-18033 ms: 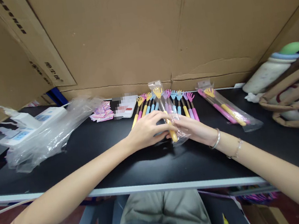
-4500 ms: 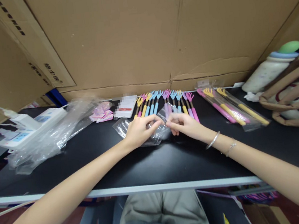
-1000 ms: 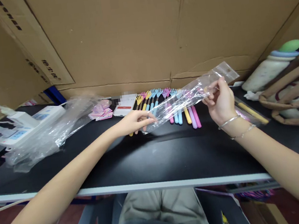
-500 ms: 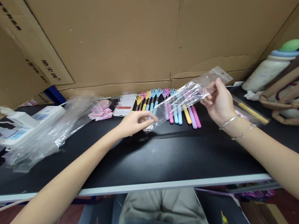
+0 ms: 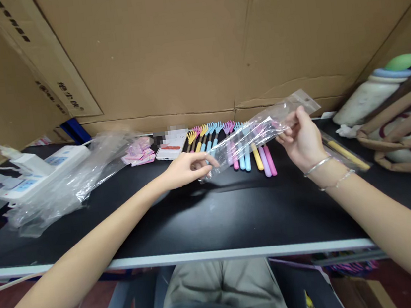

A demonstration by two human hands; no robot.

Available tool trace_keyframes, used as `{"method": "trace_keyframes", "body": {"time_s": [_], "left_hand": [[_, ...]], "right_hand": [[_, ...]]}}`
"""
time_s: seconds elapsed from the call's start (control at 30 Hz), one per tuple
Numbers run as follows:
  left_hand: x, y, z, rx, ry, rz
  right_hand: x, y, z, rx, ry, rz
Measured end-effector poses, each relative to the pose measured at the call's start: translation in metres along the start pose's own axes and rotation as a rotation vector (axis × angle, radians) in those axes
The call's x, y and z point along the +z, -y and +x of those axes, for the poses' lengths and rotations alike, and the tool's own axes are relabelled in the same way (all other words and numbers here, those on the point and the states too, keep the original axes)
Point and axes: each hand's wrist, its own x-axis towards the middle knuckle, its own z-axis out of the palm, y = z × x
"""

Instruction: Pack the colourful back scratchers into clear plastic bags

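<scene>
Unlike seconds ago, our hands stand apart: left hand [image 5: 188,168] and right hand [image 5: 301,142] grasp near opposite ends of a long clear plastic sleeve [image 5: 250,132], leaving it fully extended above multicoloured claw-headed sticks [image 5: 235,160] by the black table's [image 5: 213,220] back edge

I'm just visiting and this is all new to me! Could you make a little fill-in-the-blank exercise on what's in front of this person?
1. The right hand grips a bag made of clear ____.
2. A silver bangle is worn on the ____ arm.
3. The rounded tip of the leaning bottle is ____.
4. The white power strip lies toward the person's ____ side of the table.

Missing words: plastic; right; green; left.
</scene>
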Motion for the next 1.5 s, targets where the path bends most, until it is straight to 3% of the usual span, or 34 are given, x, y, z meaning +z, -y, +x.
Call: {"method": "trace_keyframes", "body": {"time_s": [0.3, 0.5, 0.67, 0.73, 0.9, 1.13, 1.33, 1.5], "left_hand": [[-0.001, 0.005, 0.0, -0.096, -0.18, 0.024], [-0.004, 0.007, 0.001, -0.037, -0.35, 0.025], [-0.008, 0.005, -0.001, -0.031, -0.631, 0.393], [-0.007, 0.003, -0.003, -0.023, -0.671, 0.56], [0.006, 0.0, -0.006, 0.184, -0.604, 0.864], [0.026, -0.002, -0.007, 0.438, -0.525, 1.04], [0.033, -0.005, -0.008, 0.488, -0.473, 1.065], [0.032, -0.004, -0.008, 0.373, -0.451, 0.953]], "right_hand": [[0.011, -0.003, -0.007, 0.118, 0.136, -0.036], [0.012, -0.002, -0.007, 0.197, 0.187, -0.044], [0.014, -0.003, -0.011, 0.208, 0.165, -0.102], [0.017, -0.004, -0.013, 0.207, 0.202, -0.153], [0.021, -0.009, -0.02, 0.272, 0.275, -0.261], [0.023, -0.014, -0.024, 0.337, 0.395, -0.277], [0.024, -0.011, -0.022, 0.335, 0.423, -0.219], [0.023, -0.009, -0.02, 0.349, 0.402, -0.179]]}}
